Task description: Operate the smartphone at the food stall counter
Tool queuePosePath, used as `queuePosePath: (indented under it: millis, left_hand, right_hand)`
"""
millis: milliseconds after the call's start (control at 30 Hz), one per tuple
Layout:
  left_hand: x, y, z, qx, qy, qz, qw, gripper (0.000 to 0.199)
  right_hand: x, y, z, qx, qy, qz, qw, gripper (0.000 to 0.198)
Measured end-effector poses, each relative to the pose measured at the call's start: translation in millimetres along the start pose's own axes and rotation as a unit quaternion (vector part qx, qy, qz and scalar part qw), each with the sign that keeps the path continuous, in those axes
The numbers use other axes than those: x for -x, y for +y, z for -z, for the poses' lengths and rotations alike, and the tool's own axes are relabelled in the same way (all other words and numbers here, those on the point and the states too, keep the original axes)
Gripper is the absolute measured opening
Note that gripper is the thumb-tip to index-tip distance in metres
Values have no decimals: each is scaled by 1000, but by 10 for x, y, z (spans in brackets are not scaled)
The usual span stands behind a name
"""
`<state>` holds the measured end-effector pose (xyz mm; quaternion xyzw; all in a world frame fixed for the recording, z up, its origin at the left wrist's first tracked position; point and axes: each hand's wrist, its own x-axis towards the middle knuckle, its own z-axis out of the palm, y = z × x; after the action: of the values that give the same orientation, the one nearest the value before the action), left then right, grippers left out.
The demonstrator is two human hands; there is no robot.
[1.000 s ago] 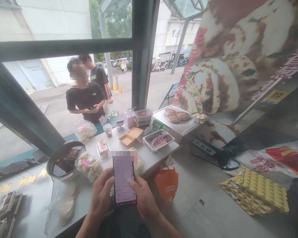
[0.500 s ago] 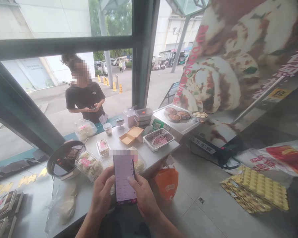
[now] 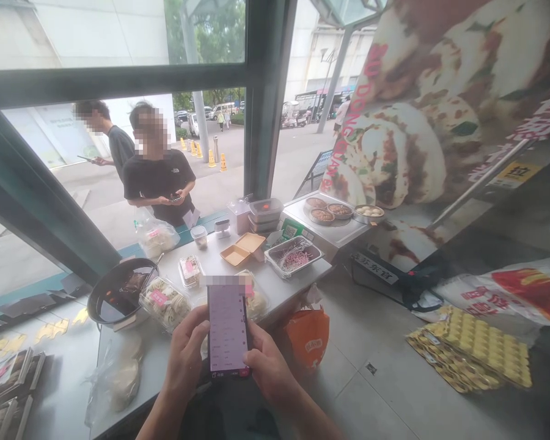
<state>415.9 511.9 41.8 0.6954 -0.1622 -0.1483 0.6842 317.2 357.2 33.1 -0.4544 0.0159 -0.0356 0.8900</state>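
A smartphone [image 3: 227,336] with a lit, list-filled screen is held upright between both hands at the lower middle. My left hand [image 3: 187,348] grips its left edge, thumb along the side. From the right, my right hand [image 3: 266,363] supports the phone, its thumb on the lower right of the screen. Just beyond lie a clear box of pale food with a pink label [image 3: 165,302], a smaller labelled box [image 3: 190,271] and another clear box [image 3: 256,299] partly hidden by the phone. An open brown carton [image 3: 242,249] sits farther back.
A dark pot [image 3: 101,311] with a ladle stands left on the metal counter [image 3: 165,373]. A metal tray [image 3: 294,256] and steamer baskets [image 3: 340,211] are at right. An orange bag [image 3: 308,339] and egg trays [image 3: 472,348] are on the floor. People [image 3: 158,177] stand outside.
My right thumb has moved down from mid-screen to the lower right corner. The phone has shifted slightly left. Outside, a second person now shows clearly left of the first, holding a phone.
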Motion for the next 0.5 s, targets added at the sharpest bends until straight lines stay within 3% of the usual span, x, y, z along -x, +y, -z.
queuePosePath:
  millis: [100,400,500]
  left_hand:
    - [-7,-8,9,7,3,2,1000,41]
    - [17,-38,32,-3,0,0,1000,42]
    - [37,-15,20,-20,1,-10,1000,42]
  right_hand:
    - [2,3,9,3,-14,-11,1000,70]
    - [39,3,14,38,-9,-19,999,72]
    - [24,-1,-25,35,38,-24,998,57]
